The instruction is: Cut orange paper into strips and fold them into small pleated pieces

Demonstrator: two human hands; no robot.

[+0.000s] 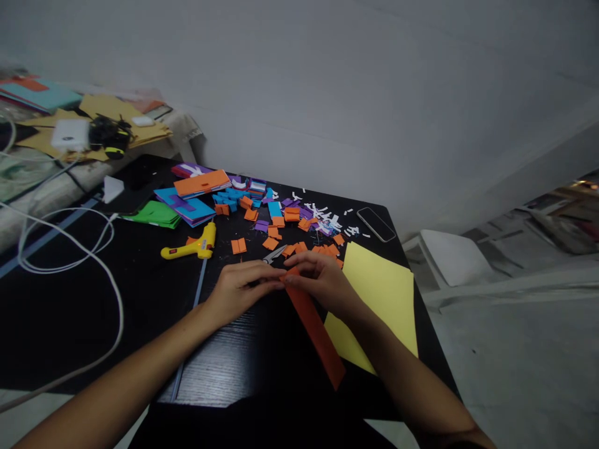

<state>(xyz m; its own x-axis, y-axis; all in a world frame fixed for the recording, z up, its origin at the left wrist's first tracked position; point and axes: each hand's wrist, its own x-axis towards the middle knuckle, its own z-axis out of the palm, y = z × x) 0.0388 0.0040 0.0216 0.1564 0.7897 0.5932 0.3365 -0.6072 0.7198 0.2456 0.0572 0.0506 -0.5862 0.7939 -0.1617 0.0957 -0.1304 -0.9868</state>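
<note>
A long strip of orange paper point(314, 324) slants down toward me over the black table. My right hand point(322, 277) pinches its far end between thumb and fingers. My left hand point(246, 284) has its thumb and fingertips closed on the same end from the left side. Just beyond the hands lie scissors point(274, 254), their handles partly hidden. Small folded orange paper pieces point(238, 246) are scattered past them. Beneath my right forearm are yellow sheets point(381, 287).
A yellow glue gun point(191, 244) lies left of my hands. Folded coloured papers point(202, 183), white scraps point(322, 215) and a phone point(376, 224) are toward the back. A white cable point(112, 280) loops across the left. A white stool point(452, 255) stands right of the table.
</note>
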